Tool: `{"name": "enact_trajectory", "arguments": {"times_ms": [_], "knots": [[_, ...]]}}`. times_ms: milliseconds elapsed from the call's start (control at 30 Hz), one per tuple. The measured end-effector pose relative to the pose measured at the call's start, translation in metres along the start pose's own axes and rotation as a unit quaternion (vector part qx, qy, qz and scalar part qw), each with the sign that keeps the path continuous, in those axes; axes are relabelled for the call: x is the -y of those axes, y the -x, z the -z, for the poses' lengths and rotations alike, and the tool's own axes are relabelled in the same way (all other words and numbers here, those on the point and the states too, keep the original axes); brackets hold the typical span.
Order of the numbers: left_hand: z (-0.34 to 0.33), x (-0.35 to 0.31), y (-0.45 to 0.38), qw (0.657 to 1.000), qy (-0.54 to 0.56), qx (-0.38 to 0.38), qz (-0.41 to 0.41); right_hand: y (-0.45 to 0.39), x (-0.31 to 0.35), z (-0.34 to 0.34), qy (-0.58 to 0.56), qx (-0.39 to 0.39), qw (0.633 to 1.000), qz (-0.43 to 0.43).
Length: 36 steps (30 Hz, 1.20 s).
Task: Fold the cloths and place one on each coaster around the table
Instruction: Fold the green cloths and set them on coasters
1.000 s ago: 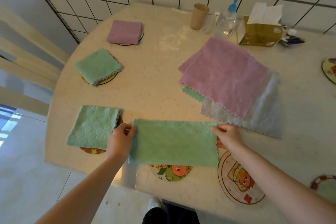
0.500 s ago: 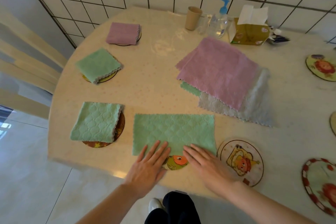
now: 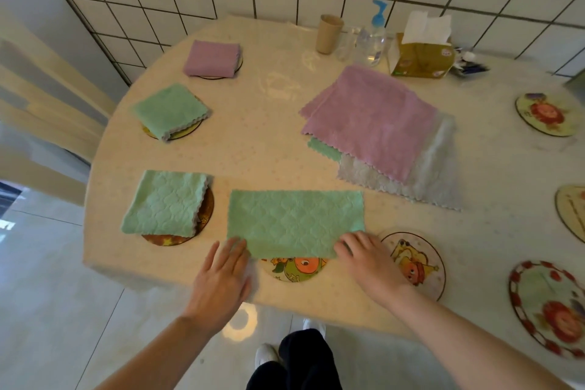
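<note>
A half-folded green cloth (image 3: 294,222) lies flat near the table's front edge, overlapping an orange cartoon coaster (image 3: 294,269). My left hand (image 3: 221,275) rests with straight fingers on its lower left corner. My right hand (image 3: 367,258) rests on its lower right corner. Folded cloths sit on three coasters at the left: a quilted green one (image 3: 167,203), a green one (image 3: 171,111) and a pink one (image 3: 213,57). An unfolded stack, pink cloth (image 3: 370,117) over grey (image 3: 437,174), lies mid-table. Bare coasters (image 3: 414,263) (image 3: 550,307) (image 3: 544,114) ring the right side.
A brown cup (image 3: 329,33), a pump bottle (image 3: 372,41) and a tissue box (image 3: 421,57) stand at the back by the tiled wall. Pale chair backs (image 3: 47,98) stand to the left of the round table (image 3: 253,152). Another coaster (image 3: 573,212) shows at the right edge.
The green cloth was laid down on the table. My hands pressed on the middle of its near edge, then slid apart to its two lower corners.
</note>
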<state>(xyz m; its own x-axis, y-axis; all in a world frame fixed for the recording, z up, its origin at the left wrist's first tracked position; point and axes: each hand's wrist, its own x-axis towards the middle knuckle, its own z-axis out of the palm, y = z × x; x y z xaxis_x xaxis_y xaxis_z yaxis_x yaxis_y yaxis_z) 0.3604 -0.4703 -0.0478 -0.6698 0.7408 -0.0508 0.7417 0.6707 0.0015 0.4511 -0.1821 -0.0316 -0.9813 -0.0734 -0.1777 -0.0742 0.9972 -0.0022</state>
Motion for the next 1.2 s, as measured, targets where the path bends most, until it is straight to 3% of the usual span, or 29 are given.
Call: {"name": "enact_trajectory", "arguments": {"times_ms": [200,367,467,533,633,767,833,900,1000,1100,1200], "knots": [[0.01,-0.071,-0.048,0.991,0.129,-0.013,-0.019,0.0,0.004,0.02,-0.011,-0.047,0.999,-0.006],[0.003,-0.106,-0.063,0.971,0.235,0.049,-0.008,0.03,0.034,0.033,-0.032,-0.13,0.99,0.05],[-0.004,-0.105,-0.055,0.973,0.211,0.086,-0.042,0.041,0.035,0.033,-0.071,-0.149,0.982,0.091],[-0.006,-0.09,-0.046,0.967,0.208,0.115,-0.09,0.04,0.02,0.03,-0.107,-0.155,0.981,0.056],[-0.001,-0.059,-0.031,0.946,0.245,0.141,-0.156,0.034,-0.005,0.019,-0.12,-0.046,0.992,-0.008],[0.005,-0.028,-0.004,0.947,0.236,0.134,-0.174,0.027,-0.002,-0.002,-0.113,0.061,0.99,0.066],[0.006,-0.02,0.006,0.939,0.277,0.139,-0.15,0.023,0.009,-0.007,-0.08,0.079,0.984,0.136],[0.009,-0.017,0.01,0.919,0.345,0.158,-0.111,0.018,0.018,-0.008,-0.052,0.05,0.978,0.198],[0.017,-0.012,0.012,0.876,0.441,0.195,-0.016,0.008,0.028,-0.013,-0.12,0.043,0.965,0.23],[0.018,-0.011,0.001,0.827,0.505,0.17,0.179,-0.008,0.034,-0.003,-0.357,0.112,0.924,0.078],[0.019,-0.008,-0.02,0.748,0.572,0.097,0.321,-0.035,0.035,0.008,-0.515,0.019,0.853,-0.079]]}}
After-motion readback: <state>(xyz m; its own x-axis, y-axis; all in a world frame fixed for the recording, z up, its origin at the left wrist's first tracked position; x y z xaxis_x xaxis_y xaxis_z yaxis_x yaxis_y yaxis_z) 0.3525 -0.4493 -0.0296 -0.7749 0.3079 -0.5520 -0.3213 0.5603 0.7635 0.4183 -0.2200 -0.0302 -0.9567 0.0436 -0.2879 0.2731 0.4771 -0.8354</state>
